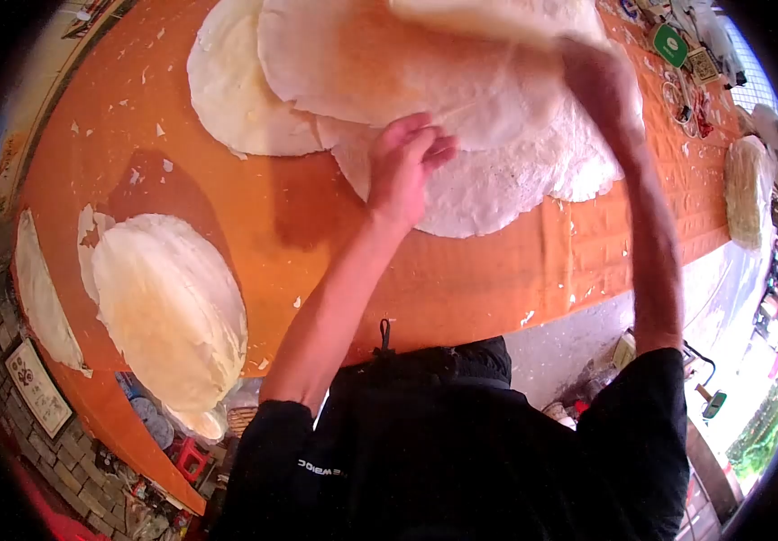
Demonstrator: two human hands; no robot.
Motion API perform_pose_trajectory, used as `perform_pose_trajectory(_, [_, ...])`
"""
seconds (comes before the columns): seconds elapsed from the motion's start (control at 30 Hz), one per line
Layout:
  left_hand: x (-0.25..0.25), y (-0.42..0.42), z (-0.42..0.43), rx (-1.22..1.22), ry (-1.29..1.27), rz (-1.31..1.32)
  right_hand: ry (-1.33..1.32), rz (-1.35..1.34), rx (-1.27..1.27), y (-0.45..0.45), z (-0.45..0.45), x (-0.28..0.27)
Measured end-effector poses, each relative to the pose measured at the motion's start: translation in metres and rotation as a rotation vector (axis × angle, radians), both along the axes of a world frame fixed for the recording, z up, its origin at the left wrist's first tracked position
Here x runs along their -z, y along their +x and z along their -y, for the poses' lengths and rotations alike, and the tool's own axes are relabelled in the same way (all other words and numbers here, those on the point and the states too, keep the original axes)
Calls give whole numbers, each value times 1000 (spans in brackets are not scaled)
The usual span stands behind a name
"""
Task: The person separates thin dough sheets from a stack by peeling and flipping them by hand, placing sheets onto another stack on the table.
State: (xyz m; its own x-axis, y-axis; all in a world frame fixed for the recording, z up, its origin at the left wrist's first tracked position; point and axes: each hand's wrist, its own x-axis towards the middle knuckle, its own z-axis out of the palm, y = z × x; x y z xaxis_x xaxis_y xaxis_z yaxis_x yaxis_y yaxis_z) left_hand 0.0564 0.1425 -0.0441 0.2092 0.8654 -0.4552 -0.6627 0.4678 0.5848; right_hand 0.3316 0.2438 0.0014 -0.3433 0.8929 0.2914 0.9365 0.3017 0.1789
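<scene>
Large, thin, pale round flatbread sheets (488,198) lie overlapped on the orange-covered table. Over them is a blurred, translucent flatbread sheet (344,72). My left hand (407,167) hovers at its near edge, palm turned partly up, fingers loosely curled and apart, apparently holding nothing. Smeared by motion, my right hand (596,81) is at the upper right, closed at the end of a pale band that looks like the raised far edge of this sheet. Its fingertips are hidden. Another flatbread sheet (227,90) shows at the pile's left.
A separate flatbread stack (168,307) overhangs the table's near left edge, beside a narrow pale sheet (42,288). Crumbs dot the orange cloth (272,270). At the right are a green sign (669,44), small items and a plastic-wrapped bundle (746,194). A red stool (192,458) stands below.
</scene>
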Motion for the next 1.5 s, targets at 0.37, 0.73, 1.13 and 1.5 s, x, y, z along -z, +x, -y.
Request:
perform_pose_trajectory(0.37, [16, -64, 1, -143, -37, 18, -143, -277, -175, -114, 19, 22])
perform_pose_trajectory(0.73, [31, -67, -16, -76, -129, 104, -242, -350, -210, -182, 19, 30])
perform_pose_trajectory(1.13, [22, -80, -30, -46, -72, 124, -183, -550, -442, -194, 40, 33])
perform_pose_trajectory(1.5, [14, -81, -13, 53, -15, 88, -293, -145, -64, -169, -24, 23])
